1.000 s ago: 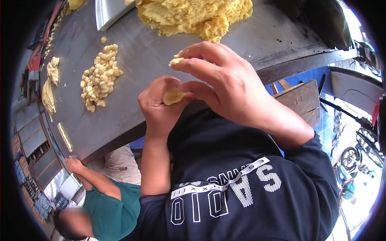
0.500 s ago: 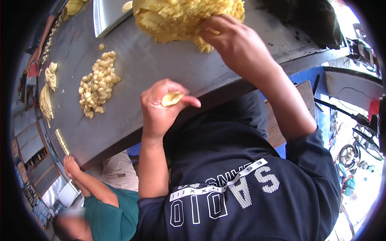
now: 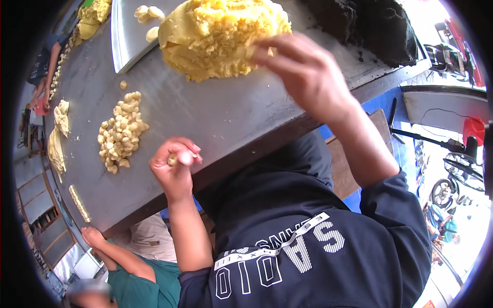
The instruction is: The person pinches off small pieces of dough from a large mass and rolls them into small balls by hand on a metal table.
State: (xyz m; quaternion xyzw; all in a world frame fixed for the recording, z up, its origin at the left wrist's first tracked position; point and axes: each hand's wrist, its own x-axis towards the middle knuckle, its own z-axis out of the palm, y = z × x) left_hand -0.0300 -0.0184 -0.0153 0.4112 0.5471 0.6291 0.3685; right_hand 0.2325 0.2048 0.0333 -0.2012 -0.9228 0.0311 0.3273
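My left hand (image 3: 177,163) is raised over the table's near edge, its fingers curled around a small piece of pale dough (image 3: 172,160) that shows beside the thumb. My right hand (image 3: 305,69) reaches to the right side of a big, crumbly mass of yellow paste (image 3: 215,43). Its fingers are blurred by motion, and a small bit of yellow paste (image 3: 272,51) shows between them. A heap of small pale dough balls (image 3: 122,136) lies on the table to the left of the paste, with one loose ball (image 3: 123,84) just beyond it.
A metal tray (image 3: 120,46) holding a few dough pieces stands behind the heap. Dark paste (image 3: 380,31) sits at the far right. Dough lumps (image 3: 57,143) and a dough strip (image 3: 79,204) line the left edge, near a co-worker's hands (image 3: 92,237). Another person's arm (image 3: 51,72) is farther back.
My left thumb has folded in and the fingers have closed over the dough, which lay exposed before. My right fingers have shifted at the paste. The whole view has tilted, showing more of the table's far side.
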